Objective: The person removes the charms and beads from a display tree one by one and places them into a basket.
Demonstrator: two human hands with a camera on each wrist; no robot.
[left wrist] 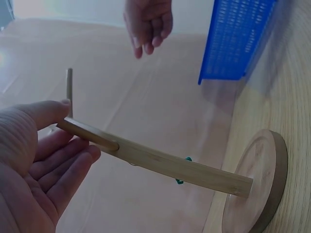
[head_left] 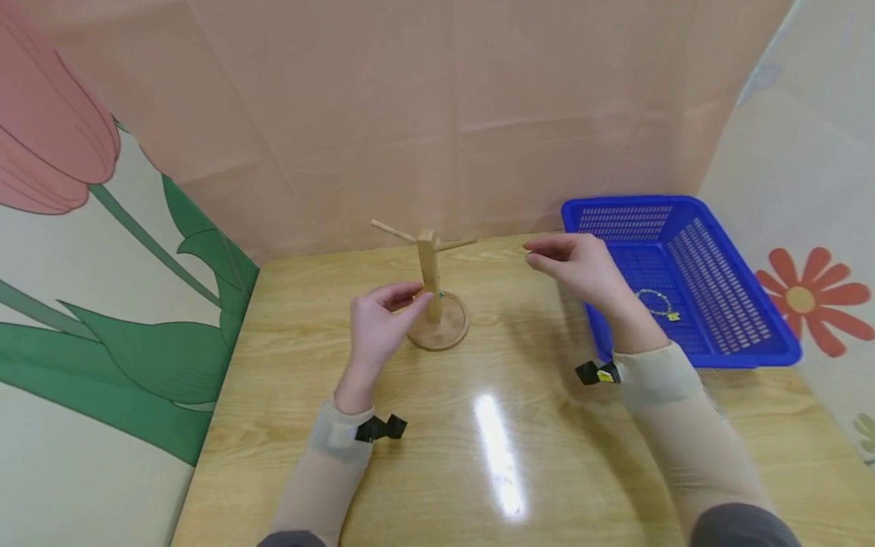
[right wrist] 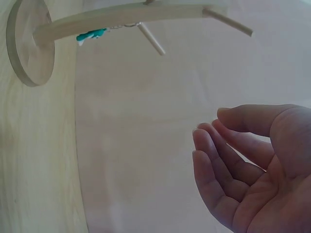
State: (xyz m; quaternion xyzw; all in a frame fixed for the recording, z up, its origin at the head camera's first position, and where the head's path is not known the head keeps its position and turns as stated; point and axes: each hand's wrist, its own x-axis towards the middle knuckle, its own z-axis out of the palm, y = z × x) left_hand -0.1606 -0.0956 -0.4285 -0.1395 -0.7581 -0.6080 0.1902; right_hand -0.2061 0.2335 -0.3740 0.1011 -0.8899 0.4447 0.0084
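Note:
A wooden stand (head_left: 429, 266) with an upright post, several thin pegs and a round base rises from the table. My left hand (head_left: 386, 319) is at the post; in the left wrist view its thumb and fingers pinch the end of a peg (left wrist: 95, 136). A teal charm (right wrist: 91, 35) on a thin chain hangs from another peg, close along the post. My right hand (head_left: 581, 270) hovers between the stand and a blue basket, its fingers loosely bent with nothing seen between them. In the right wrist view, the thumb is near the index finger.
The blue plastic basket (head_left: 748, 292) stands at the right back of the table. Inside it lies a beaded bracelet (head_left: 656, 301) with a yellow charm. A pink cloth (head_left: 383, 114) hangs behind the wooden table (head_left: 424, 456), with flower-printed panels (head_left: 807, 296) at both sides.

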